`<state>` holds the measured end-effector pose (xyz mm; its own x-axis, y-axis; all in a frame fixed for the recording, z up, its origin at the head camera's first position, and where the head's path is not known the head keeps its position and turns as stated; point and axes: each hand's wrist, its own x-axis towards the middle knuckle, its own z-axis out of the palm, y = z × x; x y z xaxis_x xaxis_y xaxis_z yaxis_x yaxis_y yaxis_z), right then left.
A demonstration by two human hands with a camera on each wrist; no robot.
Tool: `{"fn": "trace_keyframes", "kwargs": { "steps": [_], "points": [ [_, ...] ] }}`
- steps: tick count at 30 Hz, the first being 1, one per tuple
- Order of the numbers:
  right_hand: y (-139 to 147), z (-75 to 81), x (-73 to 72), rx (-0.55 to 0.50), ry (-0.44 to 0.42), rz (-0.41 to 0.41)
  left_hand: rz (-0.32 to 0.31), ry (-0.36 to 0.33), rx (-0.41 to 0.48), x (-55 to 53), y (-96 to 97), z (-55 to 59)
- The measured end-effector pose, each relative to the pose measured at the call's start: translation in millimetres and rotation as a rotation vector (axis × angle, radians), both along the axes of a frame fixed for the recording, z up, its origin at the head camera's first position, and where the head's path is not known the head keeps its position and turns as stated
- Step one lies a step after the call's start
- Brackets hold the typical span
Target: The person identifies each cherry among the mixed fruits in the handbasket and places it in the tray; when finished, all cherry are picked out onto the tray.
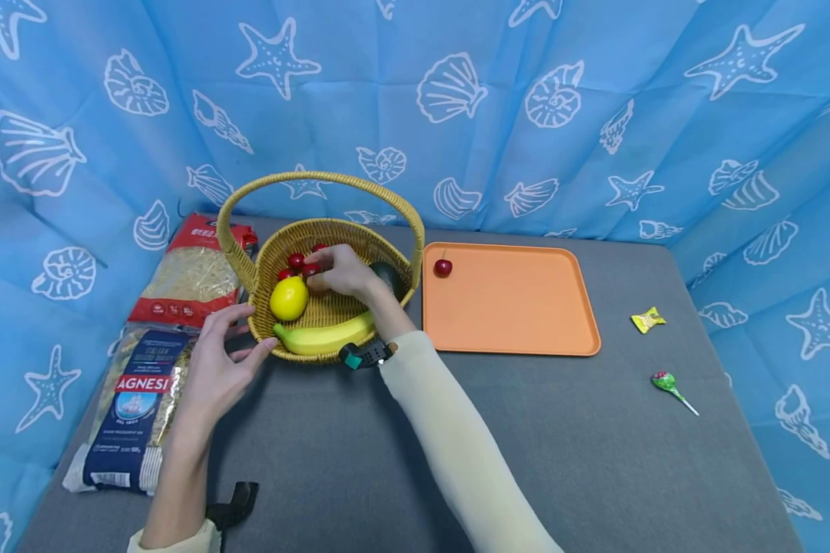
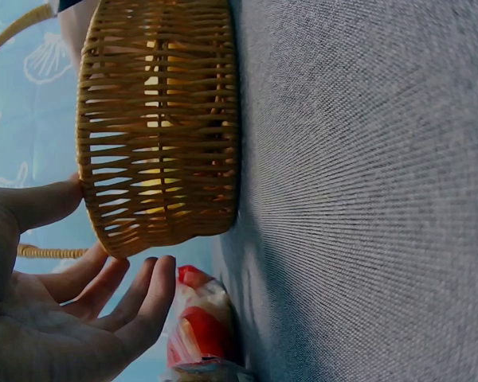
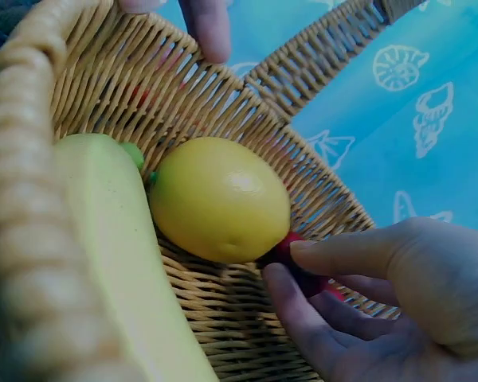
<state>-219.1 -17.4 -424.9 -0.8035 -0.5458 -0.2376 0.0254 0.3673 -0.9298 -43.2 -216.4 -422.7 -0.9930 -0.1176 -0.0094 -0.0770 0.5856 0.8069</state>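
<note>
While your right hand (image 1: 346, 273) pinches a cherry (image 1: 310, 269) inside the basket (image 1: 346, 230), by the lemon (image 1: 290, 298), your left hand (image 1: 223, 362) lies spread, thumb and fingertips touching the left rim. The work looks barely begun: one cherry sits at the far left of the tray (image 1: 512, 299), while others remain in the basket. The banana (image 1: 328, 336) near, dark fruit (image 1: 391, 276) right and handle (image 1: 321, 177) limit your room; the tray's middle and near counter (image 1: 629, 461) give more.
</note>
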Motion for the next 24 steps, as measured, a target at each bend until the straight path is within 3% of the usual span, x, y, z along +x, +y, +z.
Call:
{"fn": "trace_keyframes", "kwargs": {
  "steps": [4,10,15,24],
  "points": [
    [7.4,6.4,4.5,-0.025,0.038,-0.028,0.003,-0.001,-0.003,-0.1,0.2,0.1],
    [31.3,22.7,18.6,-0.079,0.143,0.007,0.007,-0.005,-0.006,-0.3,0.8,0.7],
    [56.7,42.6,39.4,-0.095,0.214,0.040,0.008,0.001,-0.007,-0.5,0.4,0.3],
    [112.1,71.9,82.4,-0.274,0.309,0.111,0.005,0.001,-0.004,-0.9,-0.5,-0.3]
  ]
}}
